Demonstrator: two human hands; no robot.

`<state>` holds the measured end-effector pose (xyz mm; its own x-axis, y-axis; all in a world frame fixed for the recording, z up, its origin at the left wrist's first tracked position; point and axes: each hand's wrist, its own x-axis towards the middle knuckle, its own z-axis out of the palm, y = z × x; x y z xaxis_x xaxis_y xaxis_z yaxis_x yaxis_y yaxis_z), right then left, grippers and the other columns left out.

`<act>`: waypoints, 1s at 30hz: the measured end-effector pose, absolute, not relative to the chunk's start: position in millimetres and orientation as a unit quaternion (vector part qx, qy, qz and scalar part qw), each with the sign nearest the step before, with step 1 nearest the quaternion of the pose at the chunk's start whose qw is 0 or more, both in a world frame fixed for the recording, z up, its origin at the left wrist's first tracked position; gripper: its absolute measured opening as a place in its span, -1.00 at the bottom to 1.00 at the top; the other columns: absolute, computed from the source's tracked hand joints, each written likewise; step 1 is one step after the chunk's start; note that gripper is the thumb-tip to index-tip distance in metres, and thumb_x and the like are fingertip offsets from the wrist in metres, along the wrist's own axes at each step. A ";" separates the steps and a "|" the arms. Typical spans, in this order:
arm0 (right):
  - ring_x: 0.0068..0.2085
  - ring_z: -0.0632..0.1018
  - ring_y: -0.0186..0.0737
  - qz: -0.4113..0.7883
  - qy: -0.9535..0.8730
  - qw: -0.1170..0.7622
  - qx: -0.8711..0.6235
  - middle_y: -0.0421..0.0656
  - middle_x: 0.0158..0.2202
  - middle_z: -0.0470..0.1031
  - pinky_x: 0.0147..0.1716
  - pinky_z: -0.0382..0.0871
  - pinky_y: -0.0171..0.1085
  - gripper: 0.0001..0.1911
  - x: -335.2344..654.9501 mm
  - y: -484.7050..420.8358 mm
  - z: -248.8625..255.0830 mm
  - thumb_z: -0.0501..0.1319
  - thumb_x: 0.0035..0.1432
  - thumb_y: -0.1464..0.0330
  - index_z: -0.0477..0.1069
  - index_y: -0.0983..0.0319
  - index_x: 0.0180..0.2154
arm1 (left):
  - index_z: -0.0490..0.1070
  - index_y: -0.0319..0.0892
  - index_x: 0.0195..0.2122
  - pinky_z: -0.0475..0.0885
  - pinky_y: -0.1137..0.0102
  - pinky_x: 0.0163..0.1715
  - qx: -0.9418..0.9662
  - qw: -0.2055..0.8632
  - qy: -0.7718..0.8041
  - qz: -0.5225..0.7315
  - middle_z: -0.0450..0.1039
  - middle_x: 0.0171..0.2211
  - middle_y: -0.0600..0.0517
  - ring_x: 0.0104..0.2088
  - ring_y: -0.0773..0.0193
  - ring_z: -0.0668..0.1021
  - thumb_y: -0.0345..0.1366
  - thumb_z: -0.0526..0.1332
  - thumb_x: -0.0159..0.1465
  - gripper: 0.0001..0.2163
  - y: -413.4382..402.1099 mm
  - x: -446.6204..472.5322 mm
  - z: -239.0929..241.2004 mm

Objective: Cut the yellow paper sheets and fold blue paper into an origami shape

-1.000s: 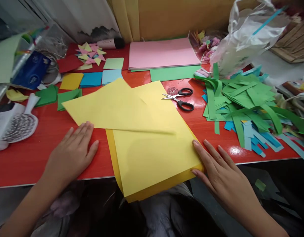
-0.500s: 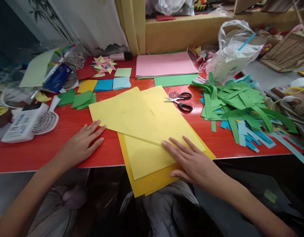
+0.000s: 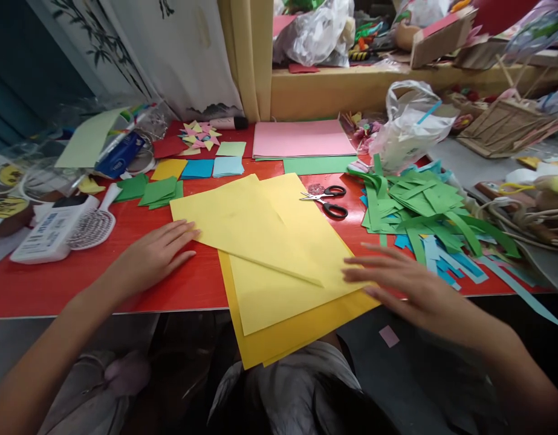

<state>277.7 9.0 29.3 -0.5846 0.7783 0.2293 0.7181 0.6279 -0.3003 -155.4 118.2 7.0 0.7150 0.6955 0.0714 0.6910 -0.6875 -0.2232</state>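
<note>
A: How is the paper best steadied here?
B: Start with the left hand (image 3: 158,251): palm down, fingers straight, grasping nothing, tips at the left edge of the upper yellow sheet (image 3: 233,223). Light, flat pressure seems best; a hard push could wrinkle it.
A: Where does that sheet lie?
B: Slanted across a lower pale yellow sheet (image 3: 279,296), above deeper yellow paper (image 3: 256,350) that juts past the front of the red table (image 3: 170,296). The unsupported part probably bends easily, so I'd press further back.
A: And the right hand (image 3: 410,284)?
B: Fingers apart, nothing clamped, at the right edge of the deeper yellow paper. It's blurred, so I cannot tell whether it touches. Spread fingers should suit a gentle hold there.
A: Now materials, from the left again?
B: A white brush (image 3: 92,229) with an oval, dotted head; flat green squares (image 3: 161,192); the upper yellow sheet, smooth and matt, its lower edge looking doubled, perhaps folded; scissors (image 3: 321,196) with black loops and shiny, parted blades; lastly, heaped green strips (image 3: 424,199), some curling.
</note>
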 end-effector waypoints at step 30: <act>-0.29 0.49 -0.38 0.589 -0.580 0.422 -0.372 -0.20 -0.24 0.40 -0.44 0.42 -0.40 -0.51 262.1 158.2 28.3 0.21 0.05 0.42 0.32 0.18 0.06 | 0.45 -0.26 -0.09 0.45 0.40 -0.47 -0.935 0.233 -0.267 0.004 0.54 -0.10 -0.17 -0.28 0.19 0.63 -0.61 -0.10 0.27 -0.62 135.9 -131.6 4.3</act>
<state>262.1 158.2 28.3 -0.3668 0.9289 0.0508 -0.0648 0.0290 -0.9975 -131.6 135.9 4.3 0.8571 0.5018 0.1163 0.4978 -0.7488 -0.4376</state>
